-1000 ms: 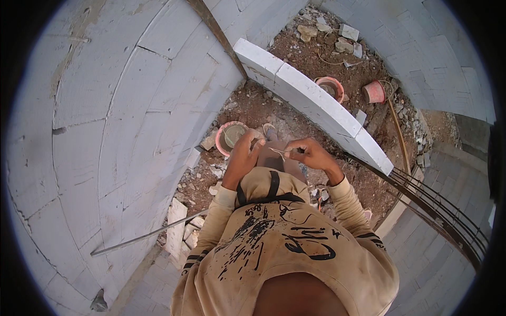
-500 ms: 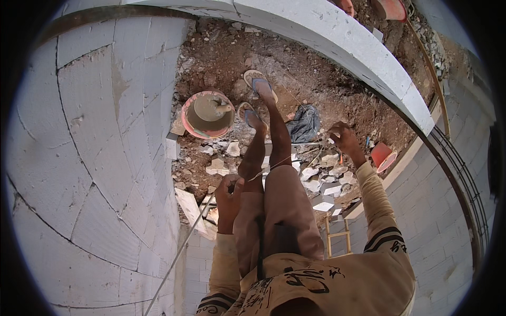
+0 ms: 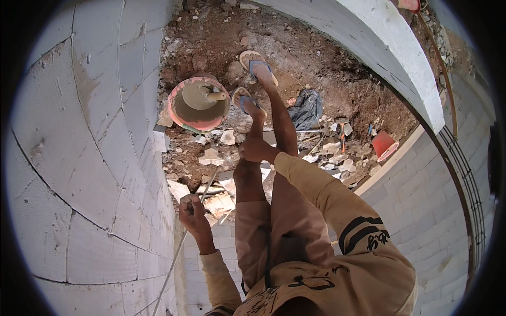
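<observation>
My left hand (image 3: 195, 213) is closed, its fingers curled toward the thumb, in front of a long thin rod (image 3: 173, 266) beside the block wall. Whether it grips the rod or something thinner does not show. My right hand (image 3: 257, 150) is also closed and lies across my left shin, just above the knee in the picture. What it holds, if anything, is hidden. Between the wall and my feet stands a red bucket (image 3: 176, 113) of grey mortar, with a scoop-like tool with a pale handle (image 3: 216, 97) in it.
A pale block wall (image 3: 79, 158) rises on the left; a curved white beam (image 3: 390, 47) crosses the upper right. Broken block pieces (image 3: 211, 157), a black plastic bag (image 3: 305, 109), an orange-handled tool (image 3: 342, 139) and a tipped red bucket (image 3: 383, 145) lie on the dirt. Steel bars (image 3: 464, 174) run at right.
My right hand has swung left and inward, from beside the black bag to my left shin. My left hand has moved left and down, away from my knee. The view has shifted slightly.
</observation>
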Available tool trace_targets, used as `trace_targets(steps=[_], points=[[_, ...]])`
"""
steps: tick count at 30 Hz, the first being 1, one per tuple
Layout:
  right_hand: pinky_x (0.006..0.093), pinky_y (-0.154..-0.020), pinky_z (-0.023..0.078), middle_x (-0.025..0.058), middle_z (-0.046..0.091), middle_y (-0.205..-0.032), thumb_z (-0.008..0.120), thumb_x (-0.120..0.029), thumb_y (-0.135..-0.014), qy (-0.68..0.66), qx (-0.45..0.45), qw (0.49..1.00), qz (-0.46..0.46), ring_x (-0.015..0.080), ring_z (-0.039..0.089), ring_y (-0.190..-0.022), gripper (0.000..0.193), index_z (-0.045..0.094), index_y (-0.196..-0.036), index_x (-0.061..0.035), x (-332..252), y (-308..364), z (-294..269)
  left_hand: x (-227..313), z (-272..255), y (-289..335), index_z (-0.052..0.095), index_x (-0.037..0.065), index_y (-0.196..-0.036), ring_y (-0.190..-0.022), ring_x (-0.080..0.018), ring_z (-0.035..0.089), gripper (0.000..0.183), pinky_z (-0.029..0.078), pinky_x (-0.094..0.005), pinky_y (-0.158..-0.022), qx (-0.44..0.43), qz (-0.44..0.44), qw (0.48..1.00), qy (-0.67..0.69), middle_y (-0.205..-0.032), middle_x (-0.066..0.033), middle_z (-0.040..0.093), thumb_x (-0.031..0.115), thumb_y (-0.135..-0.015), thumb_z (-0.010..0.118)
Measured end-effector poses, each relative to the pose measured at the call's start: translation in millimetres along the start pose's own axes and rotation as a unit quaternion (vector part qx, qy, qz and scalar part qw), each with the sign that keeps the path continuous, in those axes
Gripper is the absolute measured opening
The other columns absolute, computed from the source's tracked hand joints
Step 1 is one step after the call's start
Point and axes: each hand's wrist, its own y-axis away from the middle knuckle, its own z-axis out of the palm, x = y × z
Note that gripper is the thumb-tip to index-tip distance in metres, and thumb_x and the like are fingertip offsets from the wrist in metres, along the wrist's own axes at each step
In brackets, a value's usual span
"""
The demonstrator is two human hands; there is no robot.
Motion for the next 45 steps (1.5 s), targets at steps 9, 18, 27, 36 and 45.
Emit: trace_targets(steps=[9, 18, 27, 36, 45], points=[[0.0465, -0.086, 0.054, 0.0190, 0.072, -0.105, 0.062, -0.017, -0.092, 0.149, 0.469, 0.837, 0.240, 0.0398, 0.069, -0.098, 0.016, 0.074, -0.098, -0.0080, 133.2, 226.8, -196.2, 19.2, 74.7, 3.3, 0.070, 0.002, -0.093, -0.069, -0.0041, 0.052, 0.015, 0.043, -0.0239, -0.061, -0.193, 0.013, 0.981, -0.013, -0.078, 0.0010, 0.064, 0.017, -0.094, 0.074], [0.0448, -0.102, 0.049, 0.0174, 0.058, -0.132, 0.062, -0.002, -0.087, 0.337, 0.385, 0.809, 0.288, 0.0362, 0.057, -0.124, 0.039, 0.063, -0.126, -0.0086, 8.3, 258.6, -192.9, 44.8, 123.2, 15.3, 0.069, -0.001, -0.095, -0.072, -0.0151, 0.062, 0.015, 0.049, -0.0301, -0.068, -0.332, 0.066, 0.939, 0.056, -0.082, -0.0093, 0.069, 0.014, -0.095, 0.068], [0.0325, -0.079, 0.052, 0.0085, 0.071, -0.093, 0.057, -0.021, -0.105, -0.241, 0.059, 0.969, -0.011, 0.0145, 0.066, -0.084, 0.024, 0.067, -0.113, -0.0008, -170.7, 120.7, -170.4, 69.3, 98.8, -15.1, 0.070, 0.001, -0.098, -0.073, -0.0156, 0.062, 0.016, 0.050, -0.0312, -0.070, -0.239, 0.083, 0.968, 0.000, -0.083, -0.0093, 0.068, 0.017, -0.097, 0.066], [0.0380, -0.079, 0.051, 0.0104, 0.071, -0.089, 0.075, -0.015, -0.089, -0.088, 0.144, 0.976, -0.138, 0.0228, 0.067, -0.084, 0.016, 0.073, -0.099, -0.0031, -231.6, 91.0, -269.9, 154.0, 92.2, -84.2, 0.071, 0.000, -0.105, -0.088, -0.0299, 0.072, 0.017, 0.054, -0.0371, -0.076, -0.160, 0.272, 0.949, -0.027, -0.095, -0.0186, 0.073, 0.013, -0.094, 0.068], [0.0375, -0.079, 0.052, 0.0129, 0.072, -0.091, 0.072, 0.000, -0.085, 0.108, 0.294, 0.913, -0.261, 0.0257, 0.069, -0.084, 0.014, 0.070, -0.099, 0.0019, -346.0, 50.7, -389.8, 318.8, 26.3, -177.8, 0.075, 0.001, -0.102, -0.076, -0.0228, 0.070, 0.016, 0.053, -0.0330, -0.071, -0.175, 0.431, 0.881, -0.087, -0.087, -0.0150, 0.074, 0.012, -0.092, 0.072]])
